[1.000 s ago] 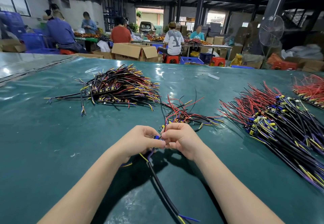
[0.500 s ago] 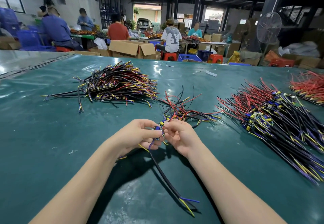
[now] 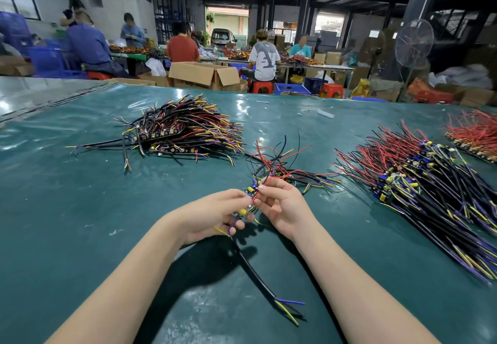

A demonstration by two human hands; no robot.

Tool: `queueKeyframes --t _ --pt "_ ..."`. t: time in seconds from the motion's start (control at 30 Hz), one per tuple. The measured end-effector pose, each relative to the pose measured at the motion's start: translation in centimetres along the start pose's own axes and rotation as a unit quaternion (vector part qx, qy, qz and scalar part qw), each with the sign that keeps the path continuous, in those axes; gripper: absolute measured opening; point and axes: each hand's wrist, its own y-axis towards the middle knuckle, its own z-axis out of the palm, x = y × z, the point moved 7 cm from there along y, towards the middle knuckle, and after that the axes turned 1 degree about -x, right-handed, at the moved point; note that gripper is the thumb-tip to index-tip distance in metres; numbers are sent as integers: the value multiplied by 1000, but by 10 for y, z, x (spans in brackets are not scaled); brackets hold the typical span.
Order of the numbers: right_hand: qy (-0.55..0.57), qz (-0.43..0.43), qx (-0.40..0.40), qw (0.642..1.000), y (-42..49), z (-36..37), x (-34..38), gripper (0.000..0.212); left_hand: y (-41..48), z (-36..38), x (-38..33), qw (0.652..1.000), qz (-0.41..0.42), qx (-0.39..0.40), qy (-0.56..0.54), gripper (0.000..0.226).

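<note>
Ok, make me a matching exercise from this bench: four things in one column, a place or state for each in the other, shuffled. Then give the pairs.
Things
1. left hand
2. right hand
3. black cable
4. cardboard box

Places and states
A. flaps open, beyond the far edge of the table
B. pinches a red wire
C. trails toward the viewer, splitting into purple and yellow at its end
D. holds the small board with a yellow part

Pairs: 1-D, 2-B, 3-C, 4-A

light: overhead lamps | glare on table [image 3: 80,209] | edges warped | background blurry
</note>
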Motion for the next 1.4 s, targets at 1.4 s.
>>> queueKeyframes --t 1.4 --pt "-124 -138 -32 982 -3 6 12 27 7 3 0 991 12 -97 88 26"
